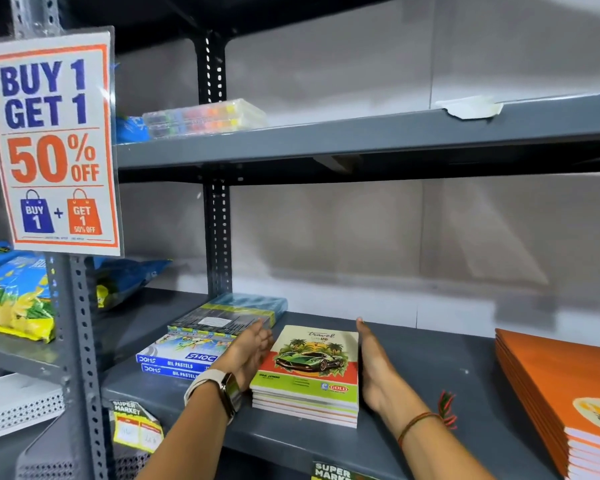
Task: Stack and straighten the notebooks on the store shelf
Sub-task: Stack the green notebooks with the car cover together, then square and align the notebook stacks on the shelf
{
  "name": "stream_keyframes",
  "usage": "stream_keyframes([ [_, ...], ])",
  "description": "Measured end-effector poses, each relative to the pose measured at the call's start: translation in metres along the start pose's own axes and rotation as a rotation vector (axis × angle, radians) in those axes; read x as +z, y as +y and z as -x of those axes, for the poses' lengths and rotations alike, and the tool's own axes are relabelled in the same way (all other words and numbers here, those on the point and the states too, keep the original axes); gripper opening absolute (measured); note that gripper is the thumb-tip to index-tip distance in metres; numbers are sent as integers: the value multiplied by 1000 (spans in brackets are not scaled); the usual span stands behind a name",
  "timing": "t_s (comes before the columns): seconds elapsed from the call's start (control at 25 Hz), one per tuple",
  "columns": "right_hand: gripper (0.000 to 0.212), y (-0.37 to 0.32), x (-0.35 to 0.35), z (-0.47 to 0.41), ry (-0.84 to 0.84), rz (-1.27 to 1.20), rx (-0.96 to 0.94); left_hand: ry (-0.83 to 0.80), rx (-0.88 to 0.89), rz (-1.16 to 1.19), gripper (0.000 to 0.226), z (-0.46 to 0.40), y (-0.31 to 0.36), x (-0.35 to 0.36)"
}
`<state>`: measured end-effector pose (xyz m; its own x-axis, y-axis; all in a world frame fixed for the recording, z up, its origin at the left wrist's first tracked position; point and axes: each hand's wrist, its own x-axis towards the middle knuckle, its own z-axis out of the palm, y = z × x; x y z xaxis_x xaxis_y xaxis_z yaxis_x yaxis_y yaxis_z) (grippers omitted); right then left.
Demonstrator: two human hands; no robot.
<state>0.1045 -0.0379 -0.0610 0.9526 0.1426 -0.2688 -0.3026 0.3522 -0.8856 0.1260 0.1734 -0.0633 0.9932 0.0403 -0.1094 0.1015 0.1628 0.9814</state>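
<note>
A stack of several notebooks [309,367] lies on the grey shelf [430,368]; the top cover shows a green car under palm trees. My left hand [252,351], with a watch on the wrist, lies flat against the stack's left edge. Along the stack's right edge my right hand [373,365] is pressed, fingers straight and pointing to the back. Both hands flank the stack with open palms and grip nothing. A second pile of orange notebooks [561,386] sits at the far right of the same shelf.
Oil pastel boxes [177,363] and a pile of pen or colour packs [229,313] lie just left of the stack. A sale sign [54,143] hangs on the left upright. Snack packets [14,296] fill the left bay. Marker cases [205,117] rest on the upper shelf.
</note>
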Motion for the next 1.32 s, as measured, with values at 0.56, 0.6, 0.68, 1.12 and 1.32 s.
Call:
stream_keyframes([
  [0.56,93,6,19,-6,153,-7,-3,-96,-17,-114,53,-20,6,9],
  [0.6,94,7,19,-6,156,2,-8,-97,-18,-101,56,-22,3,8],
  [0.68,94,5,17,-6,162,16,-18,-99,-19,-101,60,-25,3,9],
  [1.12,93,11,26,40,192,94,-88,-153,-129,108,58,23,12,4],
  [1.32,94,27,27,59,277,193,-121,-94,-104,36,62,50,6,9],
])
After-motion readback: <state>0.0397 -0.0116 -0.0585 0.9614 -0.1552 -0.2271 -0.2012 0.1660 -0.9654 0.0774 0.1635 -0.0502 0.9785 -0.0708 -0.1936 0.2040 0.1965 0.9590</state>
